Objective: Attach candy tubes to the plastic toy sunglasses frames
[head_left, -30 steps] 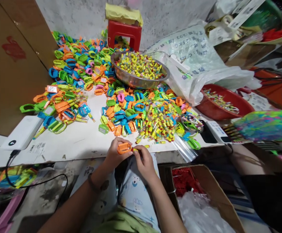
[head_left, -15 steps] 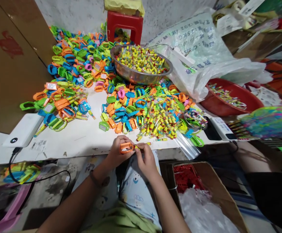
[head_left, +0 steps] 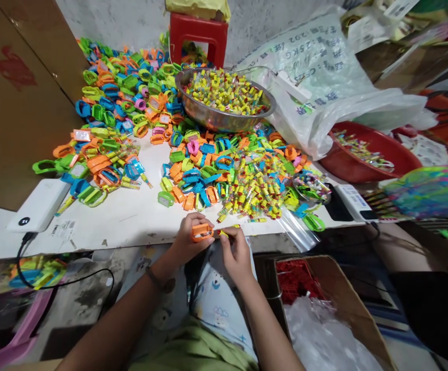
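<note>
My left hand (head_left: 191, 242) is closed around an orange plastic toy watch (head_left: 202, 233) at the front edge of the table. Its open loop faces me. Just right of it, my right hand (head_left: 236, 252) pinches a small yellow tube with a red end (head_left: 224, 233), mostly covered by the fingers. A narrow gap separates the tube from the watch. Beyond my hands lie a heap of yellow-wrapped clear tubes (head_left: 260, 190) and a pile of coloured toy watches (head_left: 193, 178).
A steel bowl (head_left: 212, 114) of tubes stands behind the piles. To the right are a red basin (head_left: 394, 167), a white sack (head_left: 324, 67) and a black phone (head_left: 338, 206). A white power bank (head_left: 40, 206) lies left. Below sits an open carton (head_left: 347, 293). Another person's arm (head_left: 405, 247) shows at right.
My right hand has drawn slightly right with the yellow tube, away from the orange toy watch it was against. My left hand stays nearly in place, the watch turned a little.
</note>
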Demonstrator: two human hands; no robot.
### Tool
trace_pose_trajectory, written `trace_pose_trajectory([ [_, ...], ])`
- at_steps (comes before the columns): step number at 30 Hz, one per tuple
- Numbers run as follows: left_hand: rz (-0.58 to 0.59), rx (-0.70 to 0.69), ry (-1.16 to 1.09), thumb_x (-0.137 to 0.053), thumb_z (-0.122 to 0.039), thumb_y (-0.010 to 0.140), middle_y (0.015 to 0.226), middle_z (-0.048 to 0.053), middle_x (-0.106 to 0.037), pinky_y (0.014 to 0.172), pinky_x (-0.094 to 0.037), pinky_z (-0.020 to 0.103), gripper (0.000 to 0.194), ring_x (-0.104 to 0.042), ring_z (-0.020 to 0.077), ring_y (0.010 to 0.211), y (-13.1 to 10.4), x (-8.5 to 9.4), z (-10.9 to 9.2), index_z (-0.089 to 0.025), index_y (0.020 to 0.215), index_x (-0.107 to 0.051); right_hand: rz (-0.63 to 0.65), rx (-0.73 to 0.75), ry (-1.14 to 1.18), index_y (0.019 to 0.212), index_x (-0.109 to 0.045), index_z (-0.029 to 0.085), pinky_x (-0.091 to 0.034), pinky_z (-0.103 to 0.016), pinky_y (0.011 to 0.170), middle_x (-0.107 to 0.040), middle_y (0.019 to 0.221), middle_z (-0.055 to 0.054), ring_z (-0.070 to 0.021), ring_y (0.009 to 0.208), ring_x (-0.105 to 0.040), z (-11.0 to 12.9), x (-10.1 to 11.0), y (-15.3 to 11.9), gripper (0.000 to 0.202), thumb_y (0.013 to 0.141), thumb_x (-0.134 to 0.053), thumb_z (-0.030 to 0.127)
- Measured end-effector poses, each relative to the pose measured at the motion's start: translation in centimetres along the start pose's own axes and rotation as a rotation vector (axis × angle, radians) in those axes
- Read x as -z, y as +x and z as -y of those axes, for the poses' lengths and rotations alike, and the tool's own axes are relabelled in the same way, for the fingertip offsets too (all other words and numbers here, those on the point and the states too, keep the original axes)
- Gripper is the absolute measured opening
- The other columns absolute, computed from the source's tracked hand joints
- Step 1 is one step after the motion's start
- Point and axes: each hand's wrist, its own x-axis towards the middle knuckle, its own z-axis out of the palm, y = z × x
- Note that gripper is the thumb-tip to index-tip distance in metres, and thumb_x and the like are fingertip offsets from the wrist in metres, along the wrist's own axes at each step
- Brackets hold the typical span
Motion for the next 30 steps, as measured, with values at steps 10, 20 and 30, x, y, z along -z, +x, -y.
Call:
trace_pose_trajectory([
  [10,0.017,0.001,0.008,-0.074,-0.022,0.077,0.1,0.002,-0.062,0.082,-0.049,0.032,0.064,-0.064,0.015,0.087,-0.2,-0.1,0.2,-0.025,0.122,-0.029,0.161,0.155,-0.248,0.1,-0.05,0.021,-0.049,-0.033,0.074,-0.061,0.089,-0.007,-0.0209,0.084,-0.06,0.9,0.9,0.3,0.01,0.099,-0.04,0.02],
  [20,0.078,0.102,-0.039,-0.075,-0.026,0.076,0.094,0.001,-0.063,0.074,-0.048,0.029,0.075,-0.062,0.0144,0.081,0.0,0.5,-0.2,-0.023,0.13,-0.023,0.242,0.325,-0.591,0.087,-0.049,0.02,-0.035,-0.028,0.056,-0.059,0.066,-0.002,-0.0179,0.06,-0.057,2.0,1.6,0.9,0.02,0.101,-0.041,0.033],
  [30,0.009,0.022,0.643,-0.064,-0.022,0.077,0.105,0.011,-0.063,0.091,-0.048,0.038,0.013,-0.062,0.0233,0.102,-0.6,0.8,-1.3,-0.019,0.07,-0.053,0.228,0.38,-0.559,0.081,-0.052,0.02,-0.033,-0.028,0.054,-0.06,0.061,-0.001,-0.0178,0.054,-0.056,0.8,0.0,0.4,0.022,0.098,-0.039,0.026],
])
